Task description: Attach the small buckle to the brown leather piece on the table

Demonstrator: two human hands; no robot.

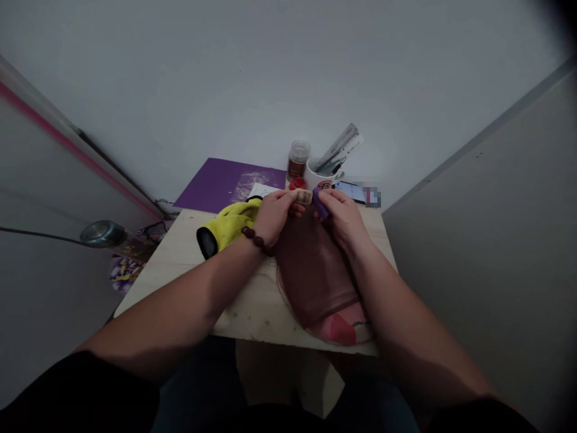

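Between the fingers of my left hand [280, 210] is a small pale tan block [305, 196] with a hollowed-looking face; its exact kind does not show. My right hand [340, 213] pinches a small purple piece [321, 204], perhaps folded sandpaper or cloth, right beside the block. Whether the two touch I cannot make out. Both hands are over the far end of a dark brown sheet [313, 264], which lies on a rounded pink and red pad [342, 328]. A yellow cloth item with black trim [238, 216] lies by my left wrist.
On the wooden table [180, 240], a purple sheet [202, 183] with pale dust lies back left. A clear jar [297, 159], a red object [296, 184], a white mug [315, 178] holding rulers and pens, and a phone [351, 192] stand or lie behind my hands. A glass-lidded container [103, 233] is left.
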